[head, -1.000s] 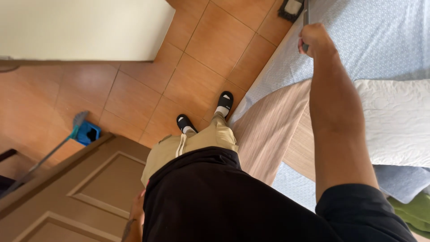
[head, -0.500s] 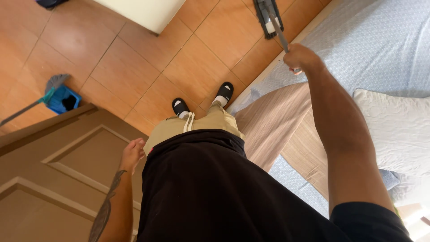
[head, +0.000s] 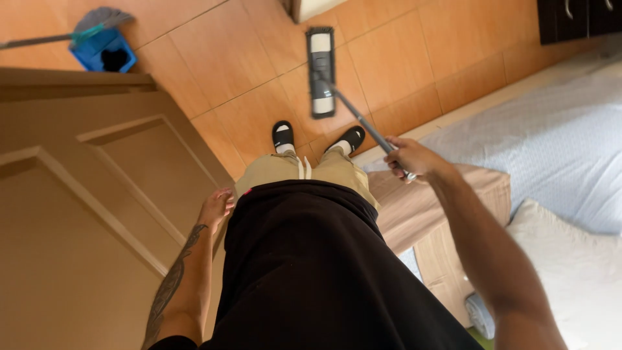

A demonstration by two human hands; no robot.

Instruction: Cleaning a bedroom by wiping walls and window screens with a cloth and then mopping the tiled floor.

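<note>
Right hand: your right hand (head: 409, 157) is clenched around the grey handle of the flat mop (head: 322, 71), gripping near the handle's upper end, above the edge of the bed (head: 518, 139).
Flat mop: its long dark head with a pale pad lies flat on the orange tiled floor (head: 220, 58), just ahead of your feet; the handle slants from the head back to your fist.
Left hand: your left hand (head: 217, 205) hangs at your side, fingers loosely curled and grasping nothing, close to the wooden door (head: 97, 207) and your hip.
Feet: your black sandals (head: 283, 135) stand side by side on the tiles, near the mop head.
Bed: pale blue sheet, a white pillow (head: 570, 266) at your right.
Far corner: a blue bucket (head: 103, 52) with a second mop beside it, well apart from you.
</note>
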